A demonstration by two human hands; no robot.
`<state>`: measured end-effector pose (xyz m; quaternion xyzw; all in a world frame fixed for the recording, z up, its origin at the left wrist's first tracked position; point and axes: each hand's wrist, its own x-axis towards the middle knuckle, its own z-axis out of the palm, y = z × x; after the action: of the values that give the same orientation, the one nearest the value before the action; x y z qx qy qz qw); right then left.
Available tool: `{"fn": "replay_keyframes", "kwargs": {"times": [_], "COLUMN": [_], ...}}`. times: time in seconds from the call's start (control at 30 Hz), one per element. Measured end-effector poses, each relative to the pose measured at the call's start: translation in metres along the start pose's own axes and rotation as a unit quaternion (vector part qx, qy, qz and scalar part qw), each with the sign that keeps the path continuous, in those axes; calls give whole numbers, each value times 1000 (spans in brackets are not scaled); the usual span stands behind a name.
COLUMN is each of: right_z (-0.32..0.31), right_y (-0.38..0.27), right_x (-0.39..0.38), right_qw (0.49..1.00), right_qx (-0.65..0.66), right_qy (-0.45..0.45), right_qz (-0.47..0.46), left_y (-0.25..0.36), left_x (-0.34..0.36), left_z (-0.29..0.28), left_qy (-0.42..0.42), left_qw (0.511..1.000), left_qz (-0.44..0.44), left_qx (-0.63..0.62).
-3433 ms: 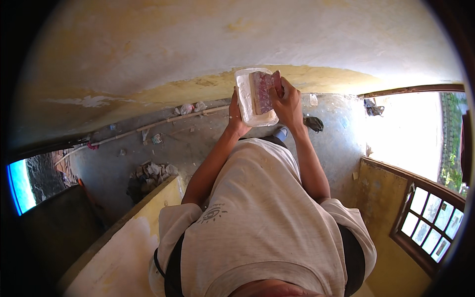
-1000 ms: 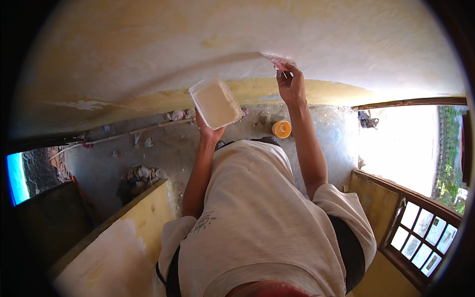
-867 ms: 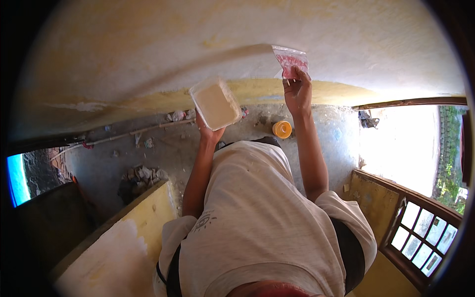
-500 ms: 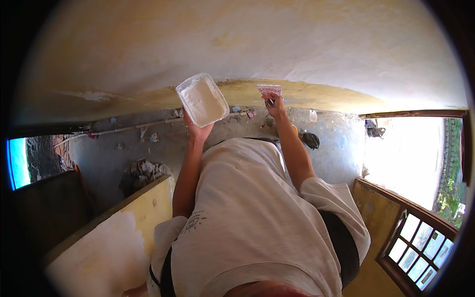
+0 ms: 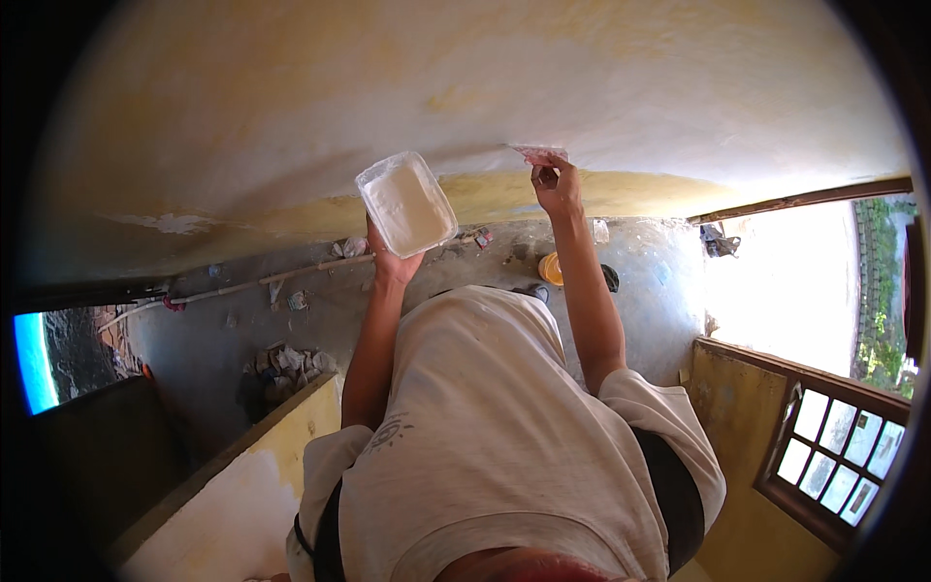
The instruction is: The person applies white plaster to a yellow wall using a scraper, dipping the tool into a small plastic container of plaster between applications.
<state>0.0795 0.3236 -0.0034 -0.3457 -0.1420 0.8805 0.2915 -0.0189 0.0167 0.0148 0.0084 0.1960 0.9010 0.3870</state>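
My left hand (image 5: 395, 262) grips a clear plastic tub (image 5: 406, 202) of pale, creamy paste, tilted so that its inside faces me. To the right of it, my right hand (image 5: 558, 189) pinches a thin, reddish mottled scraper (image 5: 535, 152), its flat blade lying at the surface of the whitish, yellow-stained wall (image 5: 659, 97) ahead. Whether the blade touches the wall exactly is hard to tell.
An orange bucket (image 5: 551, 269) and a dark bag (image 5: 609, 278) sit on the concrete floor. A long pipe (image 5: 242, 286) and rubbish lie along the wall's foot. Low yellow partitions (image 5: 310, 412) flank me; a bright doorway (image 5: 776, 281) and paned window (image 5: 840, 456) are at right.
Earlier the scraper was over the tub; it has since moved right and away from it. In the last half second my right hand has risen slightly and shifted right along the wall.
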Motion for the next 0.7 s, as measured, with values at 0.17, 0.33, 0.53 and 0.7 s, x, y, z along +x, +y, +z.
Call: {"fn": "replay_keyframes", "kwargs": {"times": [0.17,0.33,0.53,0.7], "right_z": [80,115,50,-77], "right_y": [-63,-89,-16,76], "right_x": [-81,-143,-125,-15], "right_qw": [993,982,984,995], "right_qx": [-2,17,-38,-89], "right_qy": [-85,-138,-84,35], "right_qz": [-86,-126,-154,26], "left_y": [-6,-3,12,31], "left_x": [3,2,-26,-63], "left_z": [2,-1,-30,-52], "left_qy": [0,-6,43,75], "left_qw": [1000,998,999,997], "left_qz": [-25,-56,-13,-16], "left_qx": [-15,-36,-24,-12]}}
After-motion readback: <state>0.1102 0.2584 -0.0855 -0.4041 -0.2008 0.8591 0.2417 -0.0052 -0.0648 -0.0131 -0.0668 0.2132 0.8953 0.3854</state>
